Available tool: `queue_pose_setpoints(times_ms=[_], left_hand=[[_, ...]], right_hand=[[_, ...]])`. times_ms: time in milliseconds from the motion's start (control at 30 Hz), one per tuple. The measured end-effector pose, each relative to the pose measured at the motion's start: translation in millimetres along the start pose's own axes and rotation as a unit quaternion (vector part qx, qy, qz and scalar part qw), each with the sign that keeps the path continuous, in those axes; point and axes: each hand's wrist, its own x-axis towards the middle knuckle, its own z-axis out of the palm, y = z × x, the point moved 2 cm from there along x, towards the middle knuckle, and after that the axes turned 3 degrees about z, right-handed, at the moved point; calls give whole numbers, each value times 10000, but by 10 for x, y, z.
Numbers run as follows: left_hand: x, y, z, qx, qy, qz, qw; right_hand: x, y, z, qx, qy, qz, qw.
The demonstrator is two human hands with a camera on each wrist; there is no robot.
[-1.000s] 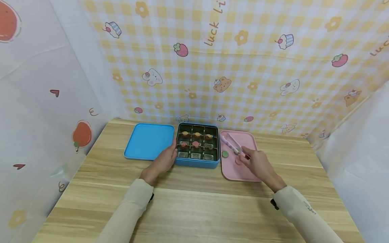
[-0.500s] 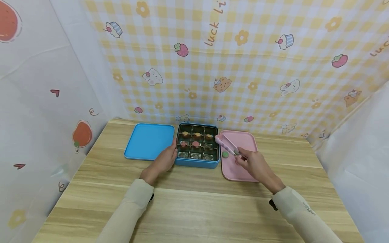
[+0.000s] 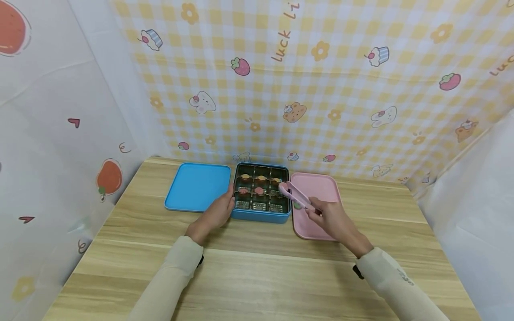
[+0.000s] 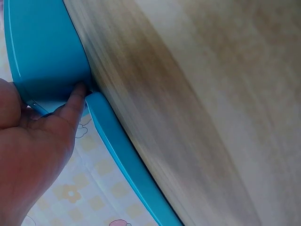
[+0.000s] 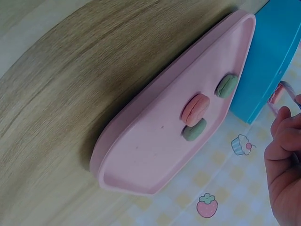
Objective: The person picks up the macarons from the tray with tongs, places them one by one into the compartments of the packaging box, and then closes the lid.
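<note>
Holds pink tongs in the right hand, with thumb and fingers curled round the near end. Reaches with their far end over the right side of a blue box, with a pink shape showing there, too small to tell apart from the tongs. Presses the left hand, well apart from the right, against the box at its left front corner. Inside the box, a grid of nine compartments: three yellow pieces across toward the back, two pink pieces at left and centre of the middle row, ribbed floors in front.

Just right of the box, a pink tray, under the right hand. On it, two green macarons and one pink macaron, near each other. Just left of the box, a blue lid, lying flat. Beneath everything, a wood-grained desk; behind, a yellow-checked cloth printed with strawberries and cupcakes.
</note>
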Motion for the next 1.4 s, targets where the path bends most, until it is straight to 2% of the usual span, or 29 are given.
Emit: queue_pose_setpoints(times_ms=[133, 333, 933, 1233, 1400], left_hand=[[2, -4, 10, 19, -22, -30, 10000], [-5, -11, 16, 34, -41, -67, 10000], [-3, -12, 29, -21, -42, -30, 10000], [-12, -19, 20, 31, -2, -38, 10000], [-5, -23, 11, 46, -19, -68, 10000]], right_hand=[[7, -22, 24, -149, 61, -95, 9998], [17, -47, 40, -342, 14, 33, 9994], [66, -124, 58, -397, -189, 71, 9990], [49, -61, 63, -254, 58, -59, 9996], [-13, 38, 4, -90, 195, 62, 9997]])
